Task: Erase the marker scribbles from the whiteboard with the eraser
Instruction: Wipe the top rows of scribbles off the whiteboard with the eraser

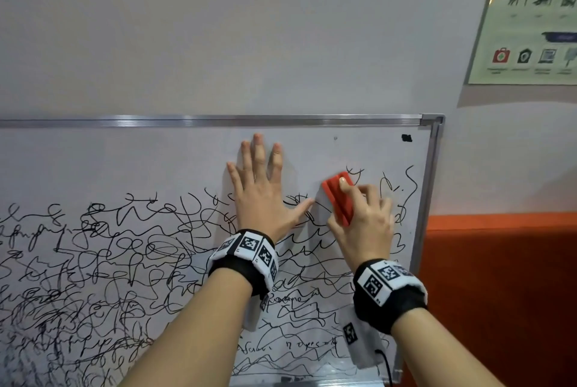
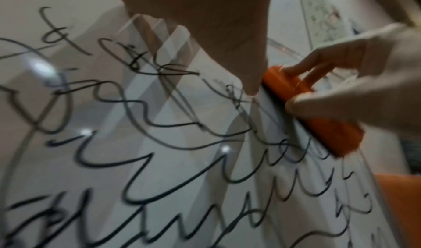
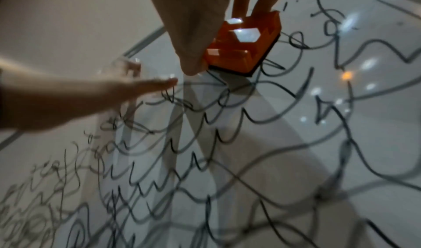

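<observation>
My right hand grip clamps the red eraser flat on the whiteboard, upper right among scribbles. Left hand fingers spread, pressing board.

The right hand pinches the eraser against the board. Just left of that grip, the left hand lies flat on the board, its thumb tip nearly touching the eraser, blocking passage that way. Above the grip the board is bare up to the frame. To the right, a short stretch with scribbles ends at the frame's side. Below, scribbled board runs unobstructed.
</observation>
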`<state>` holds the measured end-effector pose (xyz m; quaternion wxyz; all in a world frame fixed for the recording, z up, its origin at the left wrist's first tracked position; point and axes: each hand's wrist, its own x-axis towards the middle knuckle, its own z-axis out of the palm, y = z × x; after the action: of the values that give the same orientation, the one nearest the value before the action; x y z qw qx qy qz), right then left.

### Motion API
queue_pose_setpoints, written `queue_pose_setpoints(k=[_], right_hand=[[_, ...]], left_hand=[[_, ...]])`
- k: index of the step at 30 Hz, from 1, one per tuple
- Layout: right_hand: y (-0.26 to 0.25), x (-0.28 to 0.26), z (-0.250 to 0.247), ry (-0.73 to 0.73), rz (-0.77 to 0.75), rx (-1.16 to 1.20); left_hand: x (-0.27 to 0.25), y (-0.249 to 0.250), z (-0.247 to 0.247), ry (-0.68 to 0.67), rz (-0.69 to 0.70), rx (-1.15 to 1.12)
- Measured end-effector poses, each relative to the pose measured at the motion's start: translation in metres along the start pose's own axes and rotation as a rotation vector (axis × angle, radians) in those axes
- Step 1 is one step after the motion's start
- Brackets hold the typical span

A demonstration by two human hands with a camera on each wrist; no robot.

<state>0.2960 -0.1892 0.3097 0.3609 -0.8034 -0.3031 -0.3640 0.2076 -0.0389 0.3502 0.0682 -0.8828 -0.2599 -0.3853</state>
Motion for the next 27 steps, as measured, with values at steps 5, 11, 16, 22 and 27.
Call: queue_pose_setpoints(k=[5, 11, 16, 22, 27], right_hand=[[0.011, -0.003, -0.005, -0.030, -0.023, 0.021], [0.013, 0.018, -0.009, 0.045, 0.011, 0.075], [0.024, -0.009, -0.005, -0.009, -0.046, 0.051], [0.016, 0.028, -0.012, 0.065, 0.006, 0.076], [0.026, -0.006, -0.002, 0.040, -0.026, 0.063]], left_hand=[[0.008, 0.015, -0.008, 0.046, -0.040, 0.016], [0.011, 0.023, 0.000, 0.112, 0.148, 0.147], [0.010, 0.027, 0.013, 0.087, 0.103, -0.044], [0.010, 0.025, 0.010, 0.061, 0.122, -0.060], [0.010, 0.027, 0.010, 0.049, 0.106, -0.022]])
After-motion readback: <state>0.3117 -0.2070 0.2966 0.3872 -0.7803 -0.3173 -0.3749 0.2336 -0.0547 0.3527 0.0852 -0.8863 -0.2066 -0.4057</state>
